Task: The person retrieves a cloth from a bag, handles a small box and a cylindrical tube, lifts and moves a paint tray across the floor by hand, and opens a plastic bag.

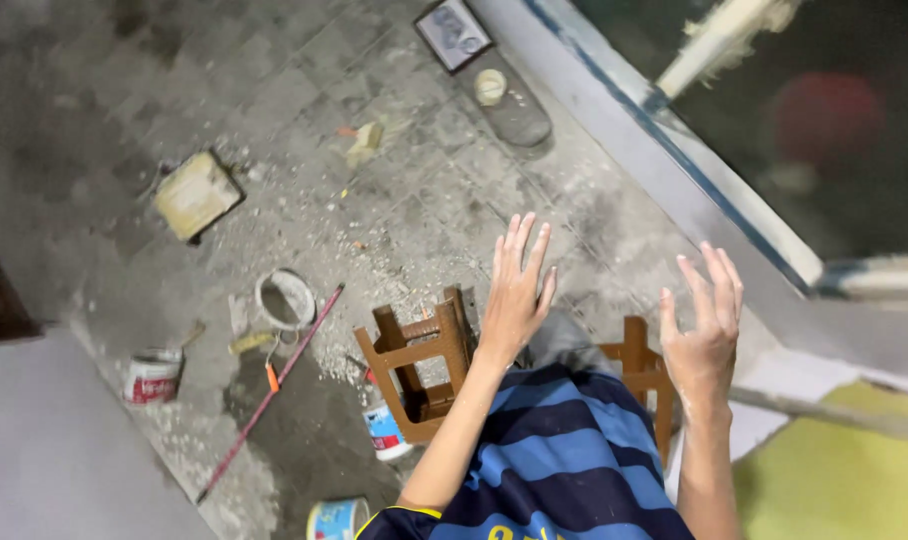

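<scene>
Both hands empty, fingers spread wide: left hand (517, 290) and right hand (704, 320) were raised, seemingly for balance, above the brown wooden stool (414, 360) underfoot. Paint cans (154, 375) and a long rod (274, 385) lay on the dusty floor (94, 120).

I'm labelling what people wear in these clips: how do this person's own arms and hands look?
Both forearms are bare, with no gloves, watch or rings visible. The left hand and the right hand carry whitish dust, most plainly on the right. The shirt has blue and dark navy stripes with yellow trim.
</scene>
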